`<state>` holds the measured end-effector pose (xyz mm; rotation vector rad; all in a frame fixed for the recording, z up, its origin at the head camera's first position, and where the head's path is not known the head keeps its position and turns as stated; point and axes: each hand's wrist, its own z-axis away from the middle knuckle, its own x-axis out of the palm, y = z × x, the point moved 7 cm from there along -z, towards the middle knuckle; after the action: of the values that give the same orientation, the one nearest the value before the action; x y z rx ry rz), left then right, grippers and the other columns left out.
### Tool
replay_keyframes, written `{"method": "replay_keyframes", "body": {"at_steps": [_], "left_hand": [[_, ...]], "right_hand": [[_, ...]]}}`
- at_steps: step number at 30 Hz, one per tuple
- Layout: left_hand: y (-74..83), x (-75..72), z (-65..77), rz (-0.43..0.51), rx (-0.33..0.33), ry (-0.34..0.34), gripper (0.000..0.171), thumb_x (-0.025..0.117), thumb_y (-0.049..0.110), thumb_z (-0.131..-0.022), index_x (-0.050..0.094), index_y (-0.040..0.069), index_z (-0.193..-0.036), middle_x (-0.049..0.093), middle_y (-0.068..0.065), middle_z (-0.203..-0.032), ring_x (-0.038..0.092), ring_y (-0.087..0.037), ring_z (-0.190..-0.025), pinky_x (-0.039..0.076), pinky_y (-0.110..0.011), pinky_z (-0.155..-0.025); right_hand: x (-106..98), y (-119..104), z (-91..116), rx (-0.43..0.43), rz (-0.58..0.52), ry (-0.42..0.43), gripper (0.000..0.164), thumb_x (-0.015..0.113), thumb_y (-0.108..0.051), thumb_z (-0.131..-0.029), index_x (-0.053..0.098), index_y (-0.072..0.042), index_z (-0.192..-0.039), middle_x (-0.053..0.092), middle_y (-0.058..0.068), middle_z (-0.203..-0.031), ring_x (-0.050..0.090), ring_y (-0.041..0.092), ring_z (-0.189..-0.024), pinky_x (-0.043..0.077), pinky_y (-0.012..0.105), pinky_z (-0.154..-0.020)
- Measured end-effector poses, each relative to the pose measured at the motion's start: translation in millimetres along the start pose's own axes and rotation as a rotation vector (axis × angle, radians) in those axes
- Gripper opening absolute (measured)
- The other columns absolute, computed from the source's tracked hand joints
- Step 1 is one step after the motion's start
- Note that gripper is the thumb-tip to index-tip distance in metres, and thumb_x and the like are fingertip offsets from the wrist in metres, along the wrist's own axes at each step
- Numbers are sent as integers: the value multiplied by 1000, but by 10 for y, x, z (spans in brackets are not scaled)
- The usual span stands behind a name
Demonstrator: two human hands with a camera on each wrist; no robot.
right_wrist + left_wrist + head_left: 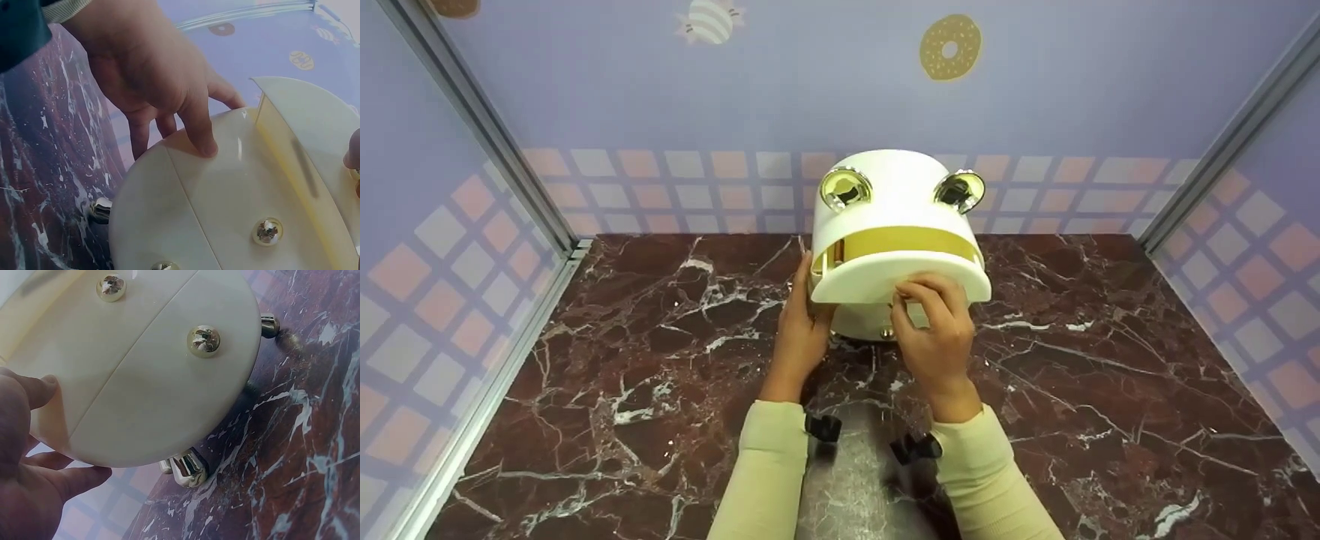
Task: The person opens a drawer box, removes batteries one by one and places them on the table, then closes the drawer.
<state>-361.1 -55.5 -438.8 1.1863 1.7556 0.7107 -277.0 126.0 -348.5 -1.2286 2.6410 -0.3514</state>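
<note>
A cream rounded drawer box (889, 180), shaped like an alarm clock with two shiny gold bells, stands on small metal feet. Its half-round upper drawer (855, 277) is pulled out toward me, showing a yellow inside. My right hand (941, 330) pinches the knob of this drawer; fingertips of that hand appear at the edge of the right wrist view. With the thumb on the front and the fingers along the side, my left hand (802, 330) grips the box at its left. Below, two drawer fronts with gold knobs (203, 341) are flush with the box.
The box stands on a dark red marbled tabletop (660, 420) near the back wall (825, 90), which has printed donuts and a checkered band. Side walls with metal rails (484, 127) close in the table at left and right. Small black devices (915, 448) sit at both wrists.
</note>
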Motion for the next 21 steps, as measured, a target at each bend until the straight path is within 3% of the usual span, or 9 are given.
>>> {"method": "replay_keyframes", "body": {"at_steps": [14,21], "left_hand": [[34,-17,8,-23,76,24,75,59,2,-92,22,20,-155,36,-12,-155,44,-37,-135,39,-52,-111],[19,-3,11,-1,41,12,91,58,-12,-81,21,25,-155,37,-12,-155,46,-35,-133,40,-51,-110]], "right_hand": [[-170,-201,47,-30,-8,10,17,76,7,-72,74,-2,-87,67,13,-91,61,26,-87,52,20,-78],[-232,-238,75,-52,-8,6,17,78,6,-72,74,-2,-87,67,14,-91,61,26,-86,52,20,-77]]}}
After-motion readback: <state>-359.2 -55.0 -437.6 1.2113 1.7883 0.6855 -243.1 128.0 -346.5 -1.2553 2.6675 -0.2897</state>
